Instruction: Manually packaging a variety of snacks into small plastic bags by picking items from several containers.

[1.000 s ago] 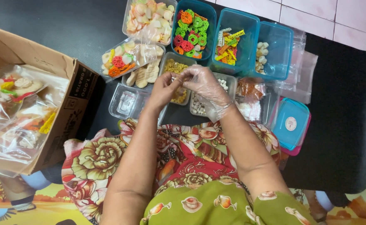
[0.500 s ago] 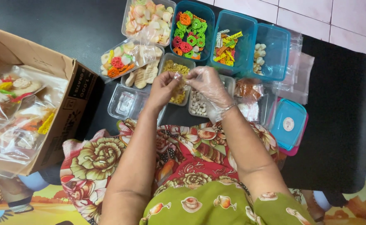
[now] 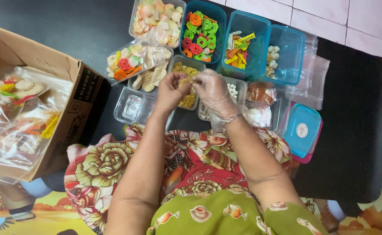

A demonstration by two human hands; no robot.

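Small yellow crackers (image 3: 185, 81), light and brittle, are being pinched gently by the edges between your bare left hand (image 3: 172, 90) and gloved right hand (image 3: 215, 92), both closed around them, above the clear tub (image 3: 186, 69) near the blue containers (image 3: 246, 32) farther back.

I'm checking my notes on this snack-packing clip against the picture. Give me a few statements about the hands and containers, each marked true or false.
1. The right hand wears a thin clear plastic glove. True.
2. The left hand is gloved too. False: it is bare.
3. Both hands meet over the clear tub of yellow pieces, pinching something small between them. True.
4. The cardboard box holds loose bottles. False: it holds filled clear bags of snacks.
5. The colourful ring-shaped crackers sit in a blue container. True.
6. The blue lidded tub at the right is open. False: its lid is on.
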